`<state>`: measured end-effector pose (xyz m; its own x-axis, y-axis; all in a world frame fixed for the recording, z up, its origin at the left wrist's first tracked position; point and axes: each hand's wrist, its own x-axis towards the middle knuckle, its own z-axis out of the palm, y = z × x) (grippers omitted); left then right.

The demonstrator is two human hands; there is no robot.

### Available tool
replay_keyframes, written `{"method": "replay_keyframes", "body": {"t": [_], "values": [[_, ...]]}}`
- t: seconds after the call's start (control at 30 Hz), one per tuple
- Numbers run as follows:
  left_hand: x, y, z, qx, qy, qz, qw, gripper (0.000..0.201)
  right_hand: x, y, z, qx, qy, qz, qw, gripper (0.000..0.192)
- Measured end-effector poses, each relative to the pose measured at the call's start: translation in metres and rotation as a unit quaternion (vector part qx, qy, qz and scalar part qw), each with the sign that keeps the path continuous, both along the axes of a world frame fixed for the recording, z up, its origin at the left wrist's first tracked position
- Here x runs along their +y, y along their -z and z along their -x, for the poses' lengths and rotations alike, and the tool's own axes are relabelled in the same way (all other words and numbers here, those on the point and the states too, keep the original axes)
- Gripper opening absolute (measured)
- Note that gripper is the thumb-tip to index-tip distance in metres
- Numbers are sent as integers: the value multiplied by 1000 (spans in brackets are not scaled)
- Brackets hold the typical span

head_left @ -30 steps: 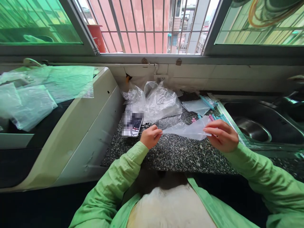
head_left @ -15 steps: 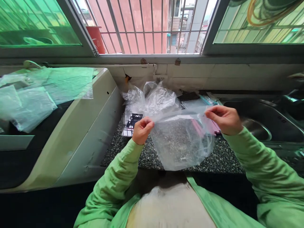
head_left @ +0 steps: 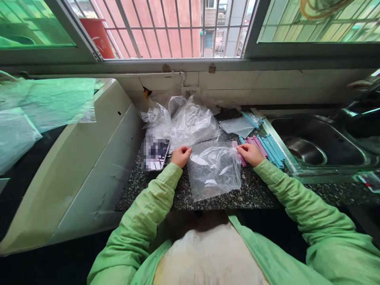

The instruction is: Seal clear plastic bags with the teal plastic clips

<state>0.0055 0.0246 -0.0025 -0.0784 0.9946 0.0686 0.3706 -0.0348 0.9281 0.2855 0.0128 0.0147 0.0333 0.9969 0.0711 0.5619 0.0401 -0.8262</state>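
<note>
A clear plastic bag (head_left: 215,172), thin and see-through, is spread out just below and right of the frame's centre. Its upper edge runs nearly level, its lower edge slants up toward the right, and wrinkles with white glints cross its film.

Grey-framed window (head_left: 142,66), sashes slid apart; green-tinted panes (head_left: 32,19) either side. Metal bars (head_left: 190,27) across opening; pink wall (head_left: 160,16) beyond, red bucket (head_left: 97,37) at left. Daylight from front. Pale tiled wall (head_left: 231,81) below sill. Speckled dark countertop (head_left: 255,194); steel-rimmed sink (head_left: 314,177) at right. Space under counter dark.
</note>
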Motion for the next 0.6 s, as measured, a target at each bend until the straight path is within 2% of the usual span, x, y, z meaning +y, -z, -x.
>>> {"method": "replay_keyframes", "body": {"t": [0.1,0.17,0.23,0.3,0.37,0.43,0.53,0.6], "values": [[5,8,0,40,3,4,999,18,-17,0,-8,-17,-8,11,1000,38],[7,12,2,59,3,0,998,16,-34,-1,-11,-26,-4,-23,999,36],[3,14,5,87,-9,-36,996,15,-55,-2,-11,-35,11,-67,997,32],[-9,11,8,138,-22,-112,984,19,-77,-3,-7,-64,26,-105,992,28],[-31,5,12,193,-3,-211,958,21,-97,-2,0,-108,28,-149,983,22],[-60,-2,16,234,57,-299,923,15,-112,-2,9,-162,18,-203,966,19],[-101,-6,20,293,168,-404,850,17,-126,-5,24,-227,22,-245,942,18],[-119,-3,22,337,210,-448,801,22,-128,-8,34,-279,36,-245,928,21]]}}
